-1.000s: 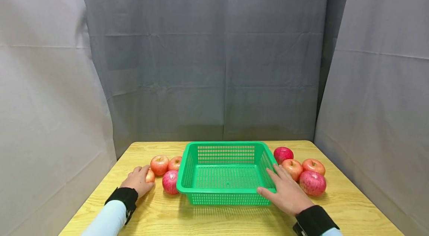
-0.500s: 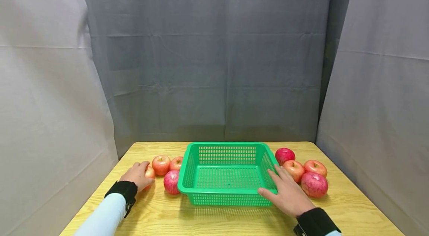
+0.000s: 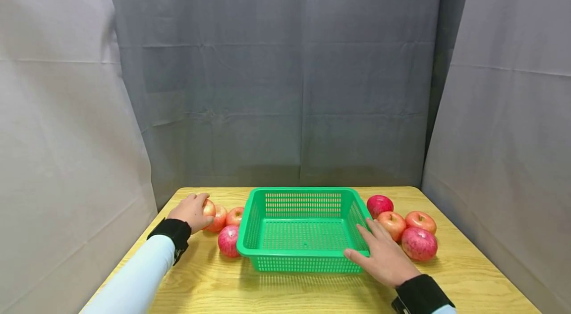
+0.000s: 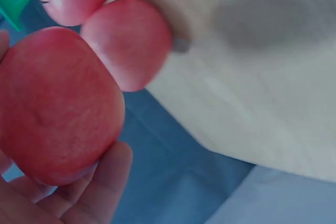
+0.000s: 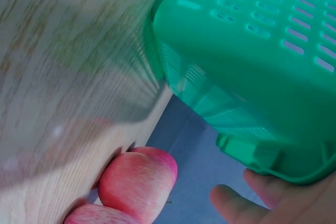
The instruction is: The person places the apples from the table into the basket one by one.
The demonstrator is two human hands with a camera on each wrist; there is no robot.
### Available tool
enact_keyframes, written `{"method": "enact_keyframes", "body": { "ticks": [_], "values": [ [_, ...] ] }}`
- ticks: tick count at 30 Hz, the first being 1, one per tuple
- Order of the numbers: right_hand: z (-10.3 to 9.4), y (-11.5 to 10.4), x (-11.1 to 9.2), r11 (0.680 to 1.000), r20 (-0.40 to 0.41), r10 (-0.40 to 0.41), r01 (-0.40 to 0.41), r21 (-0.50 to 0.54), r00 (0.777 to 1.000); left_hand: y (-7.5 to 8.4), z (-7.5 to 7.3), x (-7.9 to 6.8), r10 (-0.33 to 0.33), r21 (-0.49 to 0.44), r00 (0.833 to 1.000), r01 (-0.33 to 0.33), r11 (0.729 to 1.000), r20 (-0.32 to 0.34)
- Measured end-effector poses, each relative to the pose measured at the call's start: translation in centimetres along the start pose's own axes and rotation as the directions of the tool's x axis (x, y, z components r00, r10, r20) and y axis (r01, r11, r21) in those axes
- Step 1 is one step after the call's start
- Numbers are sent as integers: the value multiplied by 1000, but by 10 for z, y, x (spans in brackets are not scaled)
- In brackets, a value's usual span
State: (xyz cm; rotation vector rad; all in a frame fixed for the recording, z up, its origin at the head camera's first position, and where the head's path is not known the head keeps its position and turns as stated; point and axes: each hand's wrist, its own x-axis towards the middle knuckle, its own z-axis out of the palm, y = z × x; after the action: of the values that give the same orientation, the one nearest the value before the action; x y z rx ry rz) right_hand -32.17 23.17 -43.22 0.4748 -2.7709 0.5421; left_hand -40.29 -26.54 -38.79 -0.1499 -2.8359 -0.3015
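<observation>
My left hand (image 3: 190, 213) grips a red apple (image 4: 60, 106), its fingers and thumb curled round the sides. In the head view this apple sits above the table's left side and partly overlaps another apple (image 3: 217, 221). A green plastic basket (image 3: 308, 253) with slotted walls stands at the middle of the table, its inside bare. Over its near right corner lies my right hand (image 3: 384, 260), fingers spread and fairly straight along the rim. The right wrist view shows those fingertips (image 5: 223, 195) right at the basket's rim.
Left of the basket sit a paler apple (image 3: 235, 216) and a dark pink apple (image 3: 228, 240). Several more apples (image 3: 419, 243) cluster by its right side. Grey cloth (image 3: 267, 81) hangs behind the wooden table (image 3: 285, 294) and on both sides.
My left hand has lifted the apple off the table and moved it away from me and slightly right. The right hand stays at the basket corner, and the basket has not visibly moved.
</observation>
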Motion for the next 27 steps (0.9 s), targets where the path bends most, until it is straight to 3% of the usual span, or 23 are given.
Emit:
{"method": "enact_keyframes", "body": {
  "ticks": [12, 21, 27],
  "values": [
    [2, -4, -2, 1000, 16, 11, -11, 9, 1000, 70, -32, 20, 130, 62, 991, -129, 990, -10],
    [0, -9, -8, 999, 36, 23, -24, 27, 999, 114, -31, 34, 228, 107, 974, -227, 968, 0],
    [2, -13, -11, 999, 22, 22, -23, 43, 1000, 148, -24, 35, 307, 107, 952, -305, 946, -1]
  ]
}}
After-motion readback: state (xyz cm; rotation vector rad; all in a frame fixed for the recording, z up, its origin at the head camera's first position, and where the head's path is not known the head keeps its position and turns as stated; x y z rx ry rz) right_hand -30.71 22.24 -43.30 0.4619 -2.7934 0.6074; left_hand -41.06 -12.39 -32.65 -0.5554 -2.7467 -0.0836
